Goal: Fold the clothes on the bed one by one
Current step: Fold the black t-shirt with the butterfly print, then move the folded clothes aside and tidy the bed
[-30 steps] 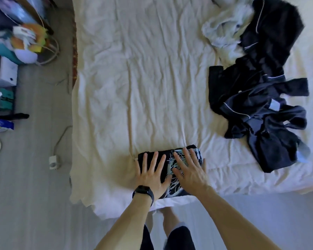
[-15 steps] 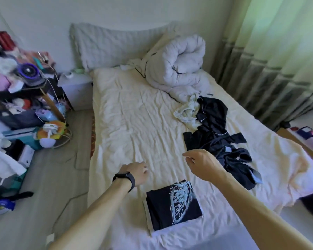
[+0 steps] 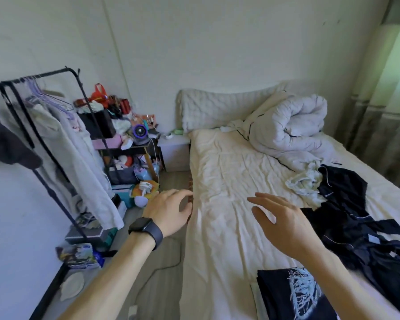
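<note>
On the cream-sheeted bed [image 3: 229, 169], the folding looks barely begun. A heap of dark, white-piped garments [image 3: 356, 239] sprawls unfolded along the right side. One black printed T-shirt [image 3: 277, 294] lies folded square at the near edge. A crumpled pale garment [image 3: 303, 181] touches the heap's far end. The left hand [image 3: 169, 211] and right hand [image 3: 284, 225] hover above, each grip wide and holding nothing.

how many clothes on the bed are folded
1: the black printed shirt, bottom right on the bed. The dark pile beside it is unfolded and may hide more.
</note>
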Action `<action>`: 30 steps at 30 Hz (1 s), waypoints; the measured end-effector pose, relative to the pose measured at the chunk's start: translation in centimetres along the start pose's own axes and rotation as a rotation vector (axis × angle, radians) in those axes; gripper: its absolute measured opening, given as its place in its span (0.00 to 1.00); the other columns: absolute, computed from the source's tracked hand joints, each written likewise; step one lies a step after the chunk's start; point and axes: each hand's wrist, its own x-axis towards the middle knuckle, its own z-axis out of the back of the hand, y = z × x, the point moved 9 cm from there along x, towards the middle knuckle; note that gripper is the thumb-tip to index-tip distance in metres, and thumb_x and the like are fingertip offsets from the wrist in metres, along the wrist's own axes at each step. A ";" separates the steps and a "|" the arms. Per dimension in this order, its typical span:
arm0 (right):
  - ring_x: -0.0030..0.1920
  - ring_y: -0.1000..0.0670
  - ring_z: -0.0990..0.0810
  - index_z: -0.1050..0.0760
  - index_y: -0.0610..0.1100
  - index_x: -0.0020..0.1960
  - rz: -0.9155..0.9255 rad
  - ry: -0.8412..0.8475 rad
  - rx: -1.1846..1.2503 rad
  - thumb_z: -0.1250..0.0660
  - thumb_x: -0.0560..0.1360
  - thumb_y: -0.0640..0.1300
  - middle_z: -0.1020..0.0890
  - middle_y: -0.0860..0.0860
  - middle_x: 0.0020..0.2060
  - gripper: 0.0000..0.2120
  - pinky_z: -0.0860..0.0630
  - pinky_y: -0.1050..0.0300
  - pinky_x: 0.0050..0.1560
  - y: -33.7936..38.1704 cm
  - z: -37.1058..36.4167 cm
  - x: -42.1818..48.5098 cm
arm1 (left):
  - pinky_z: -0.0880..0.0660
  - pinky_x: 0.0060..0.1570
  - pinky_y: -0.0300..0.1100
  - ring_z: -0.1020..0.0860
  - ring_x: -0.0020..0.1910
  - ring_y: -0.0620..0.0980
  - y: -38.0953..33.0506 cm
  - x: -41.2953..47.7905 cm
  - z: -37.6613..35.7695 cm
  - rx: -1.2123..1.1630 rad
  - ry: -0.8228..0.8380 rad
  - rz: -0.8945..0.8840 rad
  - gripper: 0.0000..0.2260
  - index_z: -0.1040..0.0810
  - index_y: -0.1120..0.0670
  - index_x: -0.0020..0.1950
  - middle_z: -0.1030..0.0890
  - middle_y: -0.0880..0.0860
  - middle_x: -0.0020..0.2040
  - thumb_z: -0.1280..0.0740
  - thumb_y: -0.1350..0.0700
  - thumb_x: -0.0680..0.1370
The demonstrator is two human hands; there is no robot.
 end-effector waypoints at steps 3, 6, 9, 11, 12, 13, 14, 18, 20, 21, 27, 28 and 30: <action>0.70 0.55 0.27 0.20 0.57 0.66 0.045 0.002 0.013 0.35 0.82 0.50 0.22 0.60 0.67 0.14 0.35 0.65 0.61 5.7 -2.6 2.3 | 0.26 0.57 0.47 0.21 0.59 0.51 5.4 -1.0 4.4 0.010 -0.085 0.043 0.17 0.26 0.42 0.70 0.20 0.45 0.62 0.38 0.45 0.81; 0.70 0.53 0.26 0.19 0.55 0.66 0.107 -0.004 0.026 0.34 0.82 0.49 0.21 0.58 0.67 0.14 0.36 0.64 0.63 10.8 -5.2 4.9 | 0.27 0.56 0.46 0.20 0.57 0.51 10.6 -1.1 8.5 0.044 -0.138 0.060 0.17 0.26 0.43 0.70 0.19 0.46 0.60 0.38 0.46 0.81; 0.70 0.53 0.26 0.19 0.55 0.66 0.184 -0.023 0.000 0.34 0.81 0.50 0.21 0.57 0.67 0.14 0.34 0.62 0.62 17.1 -9.0 8.5 | 0.24 0.53 0.47 0.20 0.55 0.53 18.0 -0.8 13.0 0.081 -0.219 0.058 0.18 0.25 0.44 0.69 0.17 0.48 0.58 0.39 0.45 0.80; 0.71 0.52 0.27 0.19 0.54 0.66 0.206 -0.053 -0.018 0.34 0.81 0.50 0.20 0.56 0.67 0.14 0.33 0.61 0.63 21.0 -11.4 11.3 | 0.24 0.53 0.48 0.20 0.55 0.55 23.0 0.0 15.8 0.110 -0.251 0.051 0.18 0.25 0.45 0.69 0.17 0.49 0.59 0.38 0.46 0.79; 0.71 0.52 0.27 0.19 0.54 0.66 0.221 -0.074 -0.034 0.34 0.81 0.50 0.20 0.55 0.66 0.14 0.32 0.59 0.64 22.8 -12.6 12.6 | 0.24 0.54 0.48 0.20 0.56 0.55 25.3 0.5 17.0 0.125 -0.265 0.046 0.18 0.25 0.46 0.70 0.18 0.49 0.59 0.38 0.47 0.80; 0.71 0.50 0.27 0.19 0.53 0.66 0.234 -0.092 -0.055 0.33 0.81 0.50 0.20 0.55 0.66 0.14 0.30 0.57 0.64 24.5 -13.7 13.9 | 0.24 0.54 0.48 0.20 0.56 0.55 27.5 1.1 18.0 0.146 -0.276 0.037 0.19 0.25 0.46 0.70 0.18 0.49 0.60 0.39 0.47 0.79; 0.72 0.49 0.27 0.19 0.53 0.66 0.242 -0.112 -0.074 0.33 0.80 0.49 0.19 0.54 0.66 0.14 0.28 0.53 0.65 25.9 -14.5 15.2 | 0.24 0.55 0.48 0.20 0.56 0.56 29.7 1.8 18.9 0.160 -0.288 0.029 0.20 0.25 0.46 0.70 0.18 0.49 0.61 0.40 0.47 0.79; 0.71 0.47 0.26 0.18 0.52 0.64 0.260 -0.192 -0.122 0.32 0.80 0.49 0.18 0.52 0.64 0.14 0.24 0.44 0.64 30.5 -16.7 19.7 | 0.26 0.58 0.49 0.22 0.60 0.54 36.1 5.9 20.7 0.174 -0.275 0.003 0.18 0.25 0.44 0.70 0.20 0.48 0.63 0.36 0.49 0.79; 0.71 0.47 0.26 0.18 0.52 0.64 0.263 -0.225 -0.150 0.32 0.80 0.49 0.17 0.53 0.63 0.13 0.23 0.43 0.63 31.6 -17.3 21.9 | 0.27 0.61 0.50 0.24 0.63 0.53 37.4 9.0 21.1 0.175 -0.275 -0.043 0.19 0.27 0.44 0.71 0.22 0.48 0.66 0.36 0.48 0.80; 0.71 0.47 0.25 0.18 0.52 0.64 0.263 -0.242 -0.173 0.32 0.80 0.49 0.17 0.53 0.62 0.13 0.23 0.43 0.63 31.9 -17.5 23.0 | 0.28 0.63 0.50 0.25 0.65 0.52 37.7 10.7 21.2 0.169 -0.282 -0.069 0.20 0.27 0.44 0.72 0.23 0.47 0.67 0.36 0.48 0.80; 0.70 0.48 0.25 0.18 0.54 0.64 0.193 -0.308 -0.291 0.35 0.80 0.53 0.17 0.57 0.62 0.14 0.22 0.43 0.62 28.6 -18.6 31.3 | 0.31 0.65 0.48 0.28 0.69 0.51 36.8 22.2 19.0 0.108 -0.264 -0.220 0.21 0.30 0.42 0.74 0.27 0.45 0.71 0.37 0.46 0.80; 0.70 0.49 0.25 0.19 0.55 0.64 0.176 -0.320 -0.299 0.36 0.80 0.53 0.17 0.57 0.62 0.15 0.21 0.41 0.61 27.7 -18.9 33.0 | 0.32 0.66 0.48 0.29 0.70 0.50 36.8 24.6 18.5 0.105 -0.247 -0.241 0.21 0.31 0.42 0.74 0.28 0.45 0.71 0.38 0.46 0.81; 0.70 0.49 0.25 0.19 0.55 0.64 0.141 -0.337 -0.303 0.36 0.80 0.53 0.17 0.58 0.62 0.15 0.21 0.41 0.61 25.9 -19.5 37.1 | 0.32 0.68 0.48 0.30 0.70 0.50 36.7 29.9 18.0 0.099 -0.235 -0.275 0.21 0.31 0.41 0.74 0.28 0.45 0.72 0.38 0.46 0.81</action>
